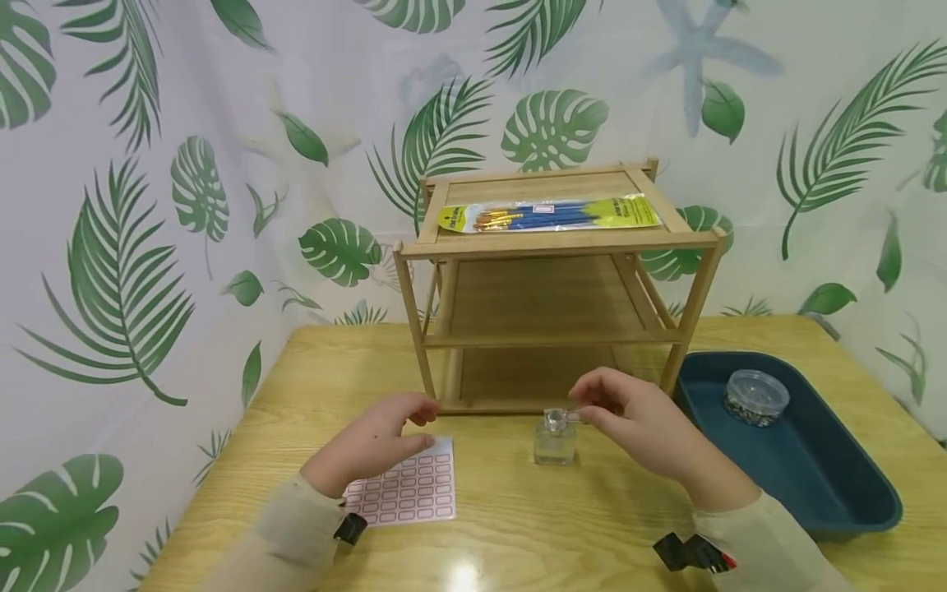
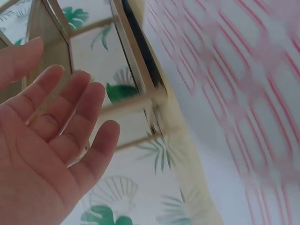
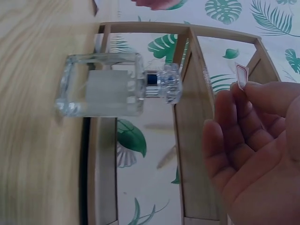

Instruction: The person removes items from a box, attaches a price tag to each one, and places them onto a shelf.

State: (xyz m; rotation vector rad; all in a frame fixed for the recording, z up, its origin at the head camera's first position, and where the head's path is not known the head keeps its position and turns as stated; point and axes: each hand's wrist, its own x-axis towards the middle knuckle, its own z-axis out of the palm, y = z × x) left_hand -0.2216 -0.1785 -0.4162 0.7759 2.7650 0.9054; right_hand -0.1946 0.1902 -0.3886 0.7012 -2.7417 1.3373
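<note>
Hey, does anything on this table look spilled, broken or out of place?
Nothing stands out. The glass bottle stands upright, the label sheet lies on the table, the lidded tub sits in the blue tray, and the brush pack rests on top of the wooden rack. I see no spill or damage.

The square clear glass bottle stands before the boxy light-brown wooden rack, between the rectangular pink-and-white paper label sheet at left and the rectangular dark-blue plastic tray at right.

Head view from above, forward and down; wrist views close, aslant; wooden shelf in all.
</note>
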